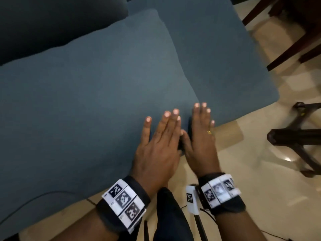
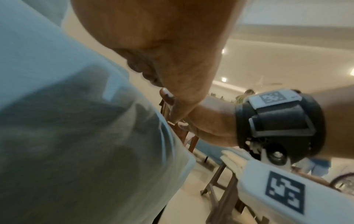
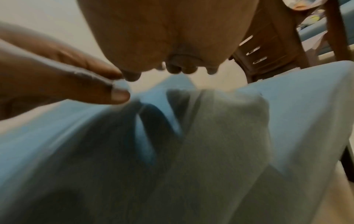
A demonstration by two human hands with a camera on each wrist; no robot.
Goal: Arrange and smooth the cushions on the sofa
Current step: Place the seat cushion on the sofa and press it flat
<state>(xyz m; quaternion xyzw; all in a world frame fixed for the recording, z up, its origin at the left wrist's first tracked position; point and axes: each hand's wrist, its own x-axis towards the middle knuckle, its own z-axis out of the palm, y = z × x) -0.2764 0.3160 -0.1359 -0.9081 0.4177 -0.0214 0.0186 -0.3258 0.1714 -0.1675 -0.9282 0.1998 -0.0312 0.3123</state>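
Observation:
Two teal seat cushions lie side by side on the sofa: a large left cushion (image 1: 86,101) and a right cushion (image 1: 217,58). A darker back cushion (image 1: 52,23) stands behind them. My left hand (image 1: 165,126) rests flat, fingers straight, on the left cushion's front right corner. My right hand (image 1: 202,119) lies flat on the right cushion's front left corner, beside the dark gap between the two. The left wrist view shows my left palm (image 2: 162,45) over the cushion fabric (image 2: 67,136). In the right wrist view my right palm (image 3: 172,37) hovers over both cushion corners (image 3: 229,136).
Dark wooden chair legs (image 1: 295,136) stand on the glossy tiled floor (image 1: 260,171) to the right, with another wooden chair (image 1: 286,32) further back. A thin black cable (image 1: 34,202) runs along the left cushion's front. People stand far off in the left wrist view.

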